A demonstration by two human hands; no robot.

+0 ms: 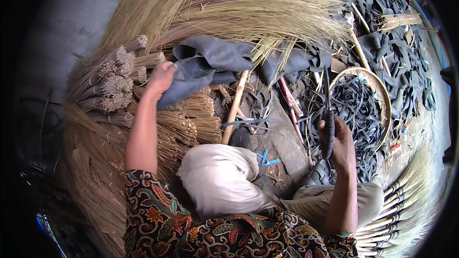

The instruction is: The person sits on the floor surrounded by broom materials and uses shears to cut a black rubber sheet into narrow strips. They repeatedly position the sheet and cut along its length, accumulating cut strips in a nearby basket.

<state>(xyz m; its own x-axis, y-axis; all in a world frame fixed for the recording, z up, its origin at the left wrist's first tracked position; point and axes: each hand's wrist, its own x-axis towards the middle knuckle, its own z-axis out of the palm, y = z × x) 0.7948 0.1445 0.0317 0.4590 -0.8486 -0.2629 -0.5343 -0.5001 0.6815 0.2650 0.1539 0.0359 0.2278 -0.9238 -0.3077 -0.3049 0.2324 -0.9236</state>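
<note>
My left hand [160,81] is closed on the left end of a dark grey rubber sheet [191,76]. The sheet is curled and folded, and it stretches to the right under loose straw ends. In my right hand [341,145] is a knife [328,134] with a dark wrapped handle. Its narrow blade points away from me, and its tip is near the right part of the rubber, though I cannot tell whether they touch. A round woven basket [386,110] heaped with thin black rubber strips [356,100] sits just right of the knife.
Long straw bundles [229,19] lie across the far side, with tied stalk bundles [112,83] at left. Wooden sticks [235,107] and a stone slab [289,145] lie before my knees. Rubber scraps [406,67] pile up far right; finished-looking brooms [392,215] lie near right.
</note>
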